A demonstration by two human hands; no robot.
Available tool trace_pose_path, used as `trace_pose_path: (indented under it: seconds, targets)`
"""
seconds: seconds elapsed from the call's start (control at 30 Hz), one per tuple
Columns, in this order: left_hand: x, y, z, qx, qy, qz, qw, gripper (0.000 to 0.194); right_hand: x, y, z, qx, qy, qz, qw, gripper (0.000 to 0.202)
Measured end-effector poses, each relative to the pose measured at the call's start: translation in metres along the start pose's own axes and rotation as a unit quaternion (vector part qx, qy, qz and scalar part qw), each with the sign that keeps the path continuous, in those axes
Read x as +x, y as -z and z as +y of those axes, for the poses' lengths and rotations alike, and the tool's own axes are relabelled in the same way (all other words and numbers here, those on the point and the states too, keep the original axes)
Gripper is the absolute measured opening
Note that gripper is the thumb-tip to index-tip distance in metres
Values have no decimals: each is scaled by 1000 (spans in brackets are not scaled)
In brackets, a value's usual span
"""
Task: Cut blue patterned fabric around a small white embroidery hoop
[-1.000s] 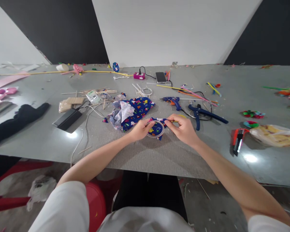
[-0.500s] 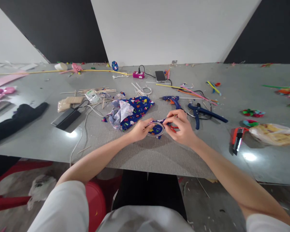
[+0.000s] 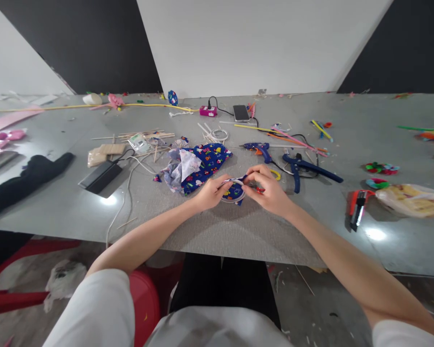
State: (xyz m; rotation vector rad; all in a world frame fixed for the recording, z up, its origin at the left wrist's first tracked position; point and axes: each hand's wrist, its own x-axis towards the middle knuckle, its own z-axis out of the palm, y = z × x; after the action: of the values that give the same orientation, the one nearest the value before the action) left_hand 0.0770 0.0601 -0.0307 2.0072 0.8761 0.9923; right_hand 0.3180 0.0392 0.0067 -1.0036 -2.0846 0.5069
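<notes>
Above the grey table's front part, both hands hold a pale ring with blue patterned fabric (image 3: 233,192) across it. My left hand (image 3: 212,192) pinches the left of its upper edge, thumb on top. My right hand (image 3: 265,188) is closed on the right of that edge, where a strip of the fabric runs between the two hands. The fingertips partly hide the edge. A larger piece of the same blue fabric (image 3: 210,159) lies crumpled just beyond my left hand. Past my right hand are a blue glue gun (image 3: 258,149) and blue-handled cutters (image 3: 304,166).
A black adapter box (image 3: 100,177), thin wooden sticks (image 3: 144,135) and a white cable lie on the left. A phone (image 3: 241,113) and a purple box (image 3: 208,111) stand at the back. A box cutter (image 3: 358,212) and a plastic bag (image 3: 414,200) are at right.
My right hand's fingers have closed in and flattened along the ring's upper edge. A yellow loop now shows behind that hand. My left hand stays in nearly the same grip.
</notes>
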Motion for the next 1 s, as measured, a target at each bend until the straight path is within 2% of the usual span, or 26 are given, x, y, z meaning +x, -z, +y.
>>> trace_pose_path:
  seconds: [0.1, 0.17, 0.3, 0.47, 0.6, 0.87, 1.0]
  targets:
    - [0, 0, 0, -1, 2, 6, 1000, 46, 1, -2, 3, 76, -71, 18, 994, 27]
    - [1, 0, 0, -6, 2, 15, 1000, 47, 2, -3, 6, 132, -120, 1, 984, 38]
    - [3, -2, -3, -16, 6, 33, 999, 50, 3, -1, 7, 135, -163, -28, 977, 34]
    - [6, -4, -10, -19, 4, 67, 998, 51, 2, 0, 3, 80, -146, 29, 986, 29]
    - [8, -6, -10, -35, 19, 75, 996, 54, 0, -3, 1, 61, -137, 48, 988, 28]
    - [7, -6, 0, -113, 64, 66, 989, 53, -1, -6, 3, 42, -128, 47, 990, 30]
    - [5, -6, -2, -172, 118, 87, 974, 49, 0, -3, -3, 34, -103, 7, 994, 32]
